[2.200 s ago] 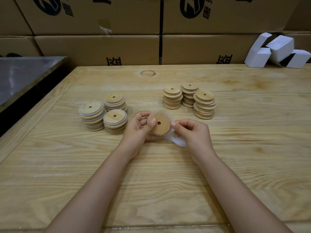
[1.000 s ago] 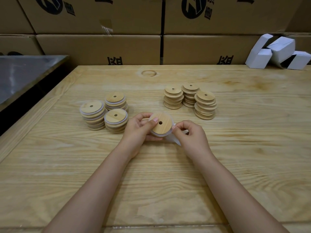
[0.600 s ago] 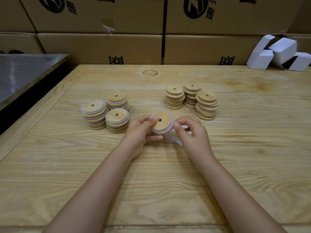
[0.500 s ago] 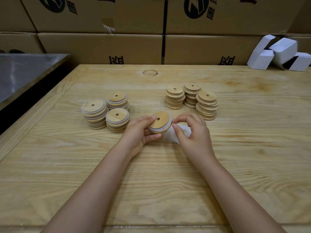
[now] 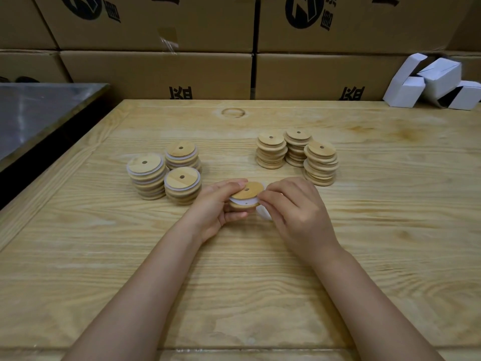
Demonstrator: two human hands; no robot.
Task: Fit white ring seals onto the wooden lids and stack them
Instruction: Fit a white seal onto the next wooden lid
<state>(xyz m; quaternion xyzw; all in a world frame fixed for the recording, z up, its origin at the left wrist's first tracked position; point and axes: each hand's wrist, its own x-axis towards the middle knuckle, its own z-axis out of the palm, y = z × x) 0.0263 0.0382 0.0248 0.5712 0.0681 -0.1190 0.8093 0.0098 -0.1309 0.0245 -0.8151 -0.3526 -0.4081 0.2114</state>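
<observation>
Tilted flatter than before, the round wooden lid (image 5: 251, 194) sits in the left hand's (image 5: 217, 208) curled fingers; the right hand (image 5: 295, 213) pinches its soft white ring (image 5: 243, 203), seemingly half-seated.

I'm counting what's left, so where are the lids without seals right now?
In the head view, the three stacks of bare wooden lids stand right of centre on the wooden table, just beyond the right hand.
</observation>
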